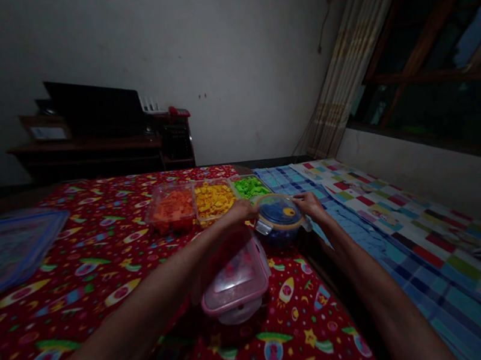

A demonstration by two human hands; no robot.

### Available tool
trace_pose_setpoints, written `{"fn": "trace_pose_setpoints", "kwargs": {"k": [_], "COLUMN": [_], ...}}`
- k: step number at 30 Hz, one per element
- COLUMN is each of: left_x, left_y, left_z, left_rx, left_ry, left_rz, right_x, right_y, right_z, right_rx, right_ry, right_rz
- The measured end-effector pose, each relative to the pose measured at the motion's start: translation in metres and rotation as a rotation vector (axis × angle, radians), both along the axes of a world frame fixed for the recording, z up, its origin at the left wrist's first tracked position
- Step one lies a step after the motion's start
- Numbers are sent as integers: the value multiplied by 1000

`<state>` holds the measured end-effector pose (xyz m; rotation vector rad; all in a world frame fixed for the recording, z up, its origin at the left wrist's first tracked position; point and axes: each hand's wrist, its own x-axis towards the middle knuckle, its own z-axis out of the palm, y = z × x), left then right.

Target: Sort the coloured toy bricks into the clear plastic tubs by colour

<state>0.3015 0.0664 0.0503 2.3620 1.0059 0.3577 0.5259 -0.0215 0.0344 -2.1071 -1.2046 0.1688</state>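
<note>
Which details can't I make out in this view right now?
All in the head view:
Round container: base lost in dark shadow.
Pink-rimmed container: left side partly hidden behind the left forearm.
Blue-edged lids: far end cut off by the picture's left edge.
Carton label: too small and dim to read.

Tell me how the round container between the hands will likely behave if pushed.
The round container looks like rigid plastic, so it should stay stiff. Its wide, low shape suggests it would slide rather than tip. The clip juts out from its side, so it might snag.
</note>
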Motion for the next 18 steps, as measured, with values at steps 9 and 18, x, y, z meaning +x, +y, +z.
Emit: {"fn": "trace_pose_setpoints", "kwargs": {"k": [9, 18], "left_x": [-8, -24], "left_y": [-28, -60], "left_z": [7, 19], "left_rx": [39, 237], "left_ry": [97, 195], "left_rz": [-96, -56], "right_x": [10, 3], "right_y": [-30, -40], "right_z": [-6, -19], "right_rx": [24, 3], "right_ry": [150, -4], "right_rz": [114, 122]}}
